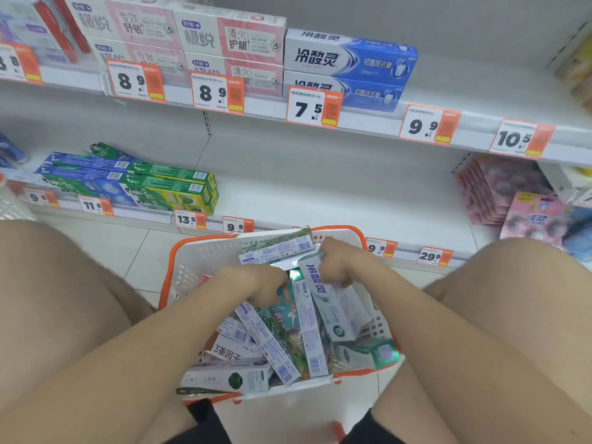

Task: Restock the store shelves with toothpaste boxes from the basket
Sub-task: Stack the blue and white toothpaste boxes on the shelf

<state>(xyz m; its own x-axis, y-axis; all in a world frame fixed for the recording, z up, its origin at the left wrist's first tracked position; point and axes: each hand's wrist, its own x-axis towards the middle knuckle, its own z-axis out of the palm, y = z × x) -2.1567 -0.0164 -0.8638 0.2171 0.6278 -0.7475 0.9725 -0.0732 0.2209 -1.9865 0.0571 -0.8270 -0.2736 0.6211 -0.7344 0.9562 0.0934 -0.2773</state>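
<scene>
The basket [198, 257], white with an orange rim, stands on the floor between the person's knees, in front of the lower shelf [320, 187]. It is full of toothpaste boxes lying at all angles.

The right hand [339, 259] is at the far right of the basket. Its fingers are curled round the far end of a white box [323, 296], with the thumb side on the printed face. The box reads 冷酸灵 in dark blue along its length and has a green round mark near its lower end. Its long axis runs from the fingers toward the near right, and the near end is sunk among the other boxes.

The left hand [262, 283] reaches in just left of it. Its fingers are bent down into the pile, with their tips hidden, so I cannot tell whether they hold anything.

A green-and-white box [277, 246] lies crosswise at the far edge, barcode side up. Nearer on the left lies a box marked 3重因子 [227, 350].

On the upper shelf [480, 91] are two stacked blue-and-white boxes [349, 56], marked 冷酸灵 and 抑菌斑抗敏, lengthwise along the edge. To their left are pink-and-white boxes [230, 36] reading 清火护龈, and further left more reading 专效舒敏. The tags below them read 8.9, 8.9, 7.5, 9.9 and 10.5.

On the lower shelf, green and blue boxes [173, 187] are stacked at the left and pink packs [499, 187] at the right. The readable tags there show 11.8, 13.5, 9.9, 9.9 and 29.9.
</scene>
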